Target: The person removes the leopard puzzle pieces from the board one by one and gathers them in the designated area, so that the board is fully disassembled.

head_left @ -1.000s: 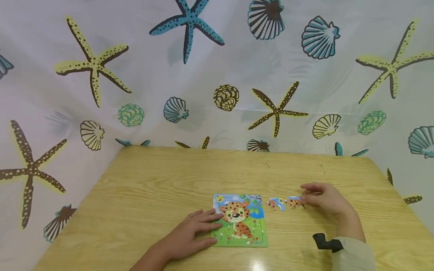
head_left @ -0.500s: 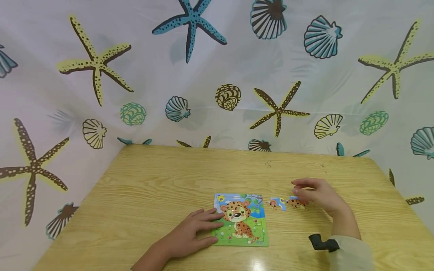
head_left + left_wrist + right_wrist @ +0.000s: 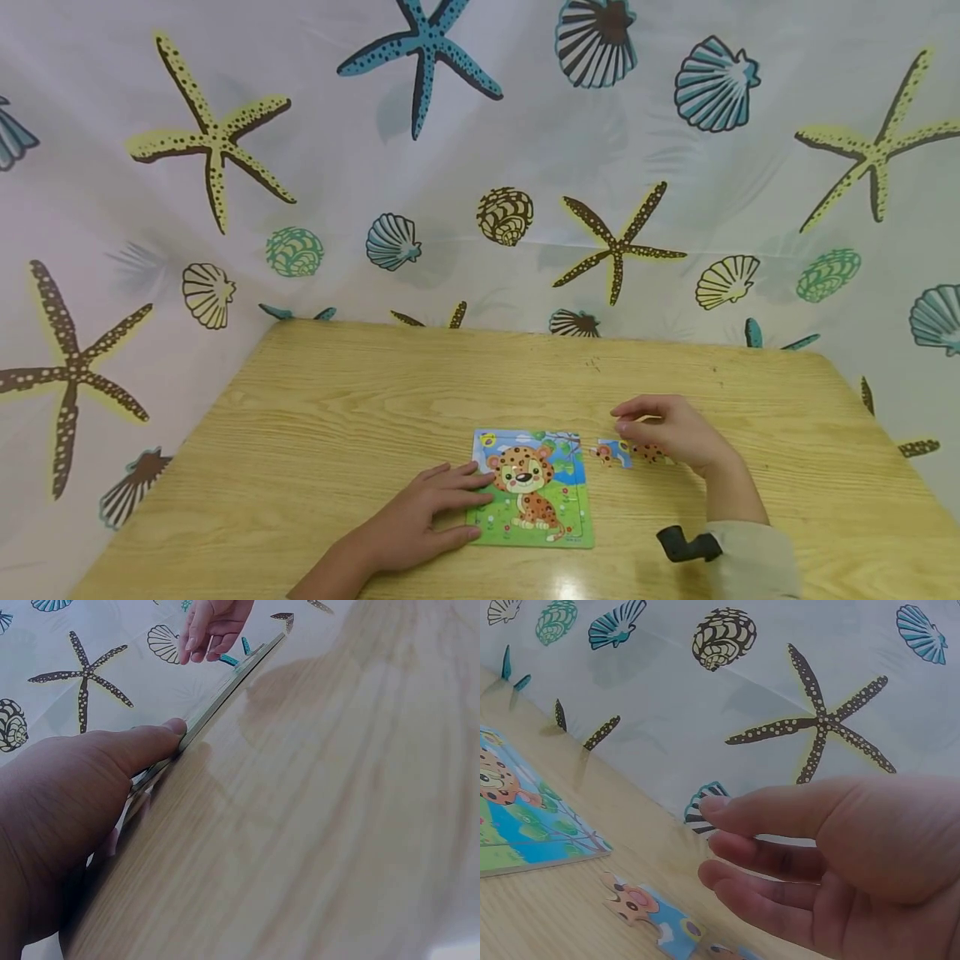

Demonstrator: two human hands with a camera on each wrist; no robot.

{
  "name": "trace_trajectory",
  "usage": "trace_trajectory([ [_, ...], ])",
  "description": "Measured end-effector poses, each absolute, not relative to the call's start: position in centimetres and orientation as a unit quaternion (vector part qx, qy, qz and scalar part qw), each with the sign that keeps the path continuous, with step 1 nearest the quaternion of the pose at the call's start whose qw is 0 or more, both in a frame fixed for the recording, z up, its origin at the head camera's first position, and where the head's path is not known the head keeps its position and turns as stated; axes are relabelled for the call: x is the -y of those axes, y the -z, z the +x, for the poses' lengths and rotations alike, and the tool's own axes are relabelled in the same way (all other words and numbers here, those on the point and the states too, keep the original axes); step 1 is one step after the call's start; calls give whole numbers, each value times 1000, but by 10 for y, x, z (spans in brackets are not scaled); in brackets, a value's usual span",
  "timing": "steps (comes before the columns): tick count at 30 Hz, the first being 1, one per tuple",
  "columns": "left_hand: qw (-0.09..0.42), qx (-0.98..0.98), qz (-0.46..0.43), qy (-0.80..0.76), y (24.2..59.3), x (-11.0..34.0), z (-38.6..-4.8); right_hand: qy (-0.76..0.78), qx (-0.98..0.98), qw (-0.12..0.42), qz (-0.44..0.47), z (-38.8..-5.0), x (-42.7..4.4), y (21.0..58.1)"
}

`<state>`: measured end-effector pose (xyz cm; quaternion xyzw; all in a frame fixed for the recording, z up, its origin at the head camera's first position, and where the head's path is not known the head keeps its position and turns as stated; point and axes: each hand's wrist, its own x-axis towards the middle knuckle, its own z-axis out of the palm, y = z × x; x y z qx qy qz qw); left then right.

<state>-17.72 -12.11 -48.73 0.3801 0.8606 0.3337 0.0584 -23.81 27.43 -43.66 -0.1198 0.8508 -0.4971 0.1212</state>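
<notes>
Hands (image 3: 429, 514) (image 3: 672, 432) loose: left on puzzle (image 3: 535, 508), right near pieces (image 3: 622, 452)

On the table (image 3: 360, 392), before the cloth (image 3: 450, 167), two loose pieces (image 3: 622, 451) lie right of the puzzle (image 3: 532, 492).

A leopard puzzle (image 3: 534, 500) lies on a wooden table (image 3: 375, 392), the left hand (image 3: 429, 515) resting its fingers on the left side. Just right of the puzzle lie two pieces (image 3: 617, 455), the outer partly hidden by the right hand (image 3: 678, 435), whose sleeve (image 3: 756, 560) is pale. Behind hangs cloth (image 3: 457, 167) printed with starfish and shells.
</notes>
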Motion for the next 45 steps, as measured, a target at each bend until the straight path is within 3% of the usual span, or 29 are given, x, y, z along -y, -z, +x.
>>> trace_trajectory([
  [31, 63, -861, 376, -337, 489, 122, -178, 505, -798, 248, -216, -238, -206, 445],
  [45, 66, -860, 378, -338, 488, 121, -178, 471, -818, 236, -232, -238, -196, 450],
])
